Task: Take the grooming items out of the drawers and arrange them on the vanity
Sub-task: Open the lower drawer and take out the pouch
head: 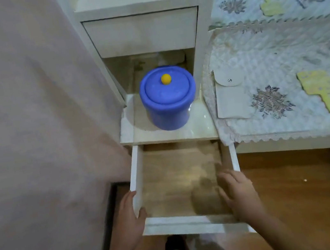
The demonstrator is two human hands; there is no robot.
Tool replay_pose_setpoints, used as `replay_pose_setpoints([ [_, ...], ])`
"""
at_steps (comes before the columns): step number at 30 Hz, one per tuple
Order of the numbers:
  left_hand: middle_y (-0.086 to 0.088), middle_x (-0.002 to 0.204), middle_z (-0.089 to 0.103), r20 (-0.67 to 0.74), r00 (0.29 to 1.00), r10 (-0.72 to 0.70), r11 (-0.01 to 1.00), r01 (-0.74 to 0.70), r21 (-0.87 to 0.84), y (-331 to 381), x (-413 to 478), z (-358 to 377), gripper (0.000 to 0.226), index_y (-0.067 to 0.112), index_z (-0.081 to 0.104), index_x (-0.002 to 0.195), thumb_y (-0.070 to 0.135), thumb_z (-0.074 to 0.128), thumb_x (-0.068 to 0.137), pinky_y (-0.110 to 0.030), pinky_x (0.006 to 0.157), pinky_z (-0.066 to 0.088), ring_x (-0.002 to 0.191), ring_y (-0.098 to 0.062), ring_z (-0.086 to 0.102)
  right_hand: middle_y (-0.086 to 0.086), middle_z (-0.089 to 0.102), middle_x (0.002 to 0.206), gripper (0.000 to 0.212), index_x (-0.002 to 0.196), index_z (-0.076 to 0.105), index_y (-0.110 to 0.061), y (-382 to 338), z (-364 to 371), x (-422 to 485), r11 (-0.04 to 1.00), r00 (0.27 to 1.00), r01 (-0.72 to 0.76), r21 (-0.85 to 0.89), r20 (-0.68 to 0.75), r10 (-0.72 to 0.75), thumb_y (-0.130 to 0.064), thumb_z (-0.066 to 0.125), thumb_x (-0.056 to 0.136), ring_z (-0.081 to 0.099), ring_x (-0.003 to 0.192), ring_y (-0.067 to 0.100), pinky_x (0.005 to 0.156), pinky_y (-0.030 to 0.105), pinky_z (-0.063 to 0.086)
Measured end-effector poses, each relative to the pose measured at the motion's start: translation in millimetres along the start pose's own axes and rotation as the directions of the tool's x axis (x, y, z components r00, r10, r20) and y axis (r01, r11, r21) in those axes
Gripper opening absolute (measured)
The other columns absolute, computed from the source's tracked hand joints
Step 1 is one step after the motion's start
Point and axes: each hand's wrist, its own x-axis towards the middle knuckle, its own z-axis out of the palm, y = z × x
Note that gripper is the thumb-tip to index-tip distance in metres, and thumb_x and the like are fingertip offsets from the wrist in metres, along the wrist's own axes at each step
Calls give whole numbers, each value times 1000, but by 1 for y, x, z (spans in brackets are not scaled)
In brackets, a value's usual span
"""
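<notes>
The lower drawer [191,221] of the white vanity is pulled out, and only its bare wooden bottom shows inside. My left hand [130,213] grips the drawer's front left corner. My right hand [238,192] hovers blurred over the drawer's right front part, fingers spread, holding nothing. On the vanity shelf [201,125] above the drawer stands a blue round container [168,107] whose lid has a yellow knob. An upper drawer [143,32] is shut.
A pink wall [30,124] runs along the left. To the right lies a quilted floral cloth [283,88] with a cream snap pouch [229,95] and yellow patches. Wooden floor [289,191] is below.
</notes>
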Motion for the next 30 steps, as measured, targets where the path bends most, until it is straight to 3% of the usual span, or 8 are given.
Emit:
replay_pose_setpoints([
  [6, -1, 153, 20, 102, 991, 84, 994, -90, 55, -29, -30, 0, 72, 11, 29, 140, 30, 66, 81, -33, 111, 27, 137, -18, 28, -5, 71, 91, 45, 96, 67, -22, -27, 36, -91, 993, 985, -96, -66, 138, 104, -56, 53, 71, 67, 84, 20, 76, 31, 55],
  [8, 2, 154, 19, 137, 984, 114, 976, -137, 172, -39, -33, -2, 74, 14, 31, 140, 39, 65, 80, -36, 113, 28, 138, -18, 27, -5, 71, 90, 42, 95, 68, -21, -34, 37, -101, 988, 987, -112, -102, 104, 122, -53, 57, 71, 67, 85, 20, 81, 29, 53],
  [10, 7, 154, 21, 155, 977, 147, 953, -182, 243, -48, -36, -4, 67, 19, 37, 137, 45, 62, 80, -38, 112, 31, 137, -18, 28, 0, 71, 95, 36, 96, 68, -17, -37, 38, -106, 983, 986, -154, -104, 55, 160, -38, 75, 68, 67, 90, 24, 82, 35, 54],
  [14, 4, 147, 36, 89, 977, 196, 965, -208, 158, -54, -37, -8, 43, 16, 55, 123, 29, 64, 83, -33, 106, 39, 129, -15, 41, 4, 69, 96, 30, 93, 68, -14, -37, 36, -108, 950, 954, -301, -81, -15, 301, -25, 80, 67, 64, 94, 29, 77, 40, 53],
  [19, 4, 136, 45, 76, 980, 183, 981, -187, 49, -53, -25, -13, 49, 14, 57, 119, 20, 74, 74, -22, 90, 38, 106, -5, 46, -1, 68, 91, 21, 89, 66, -19, -35, 34, -100, 941, 943, -333, -60, -24, 332, -28, 74, 73, 60, 94, 26, 76, 38, 47],
  [25, 8, 132, 49, 56, 984, 172, 979, -177, 100, -43, 7, -13, 54, 16, 57, 119, 24, 77, 69, -24, 88, 43, 108, -10, 52, -9, 65, 70, 32, 73, 63, -25, -24, 35, -68, 952, 959, -280, -124, -92, 269, -31, 88, 53, 64, 71, 22, 58, 26, 43],
  [28, 0, 131, 53, 42, 975, 217, 953, -221, 206, -27, 33, -13, 53, 13, 58, 121, 21, 76, 72, -35, 97, 44, 116, -22, 52, -4, 68, 80, 38, 78, 63, -22, -19, 29, -32, 949, 966, -249, -196, -116, 230, -35, 88, 51, 66, 77, 23, 59, 32, 53],
  [30, -7, 129, 56, 18, 956, 294, 916, -287, 281, -15, 54, -13, 56, 11, 57, 121, 14, 78, 68, -40, 100, 42, 119, -27, 49, 0, 69, 96, 55, 94, 62, -21, -19, 23, -6, 948, 975, -206, -244, -132, 178, -38, 88, 48, 66, 90, 24, 67, 36, 56],
])
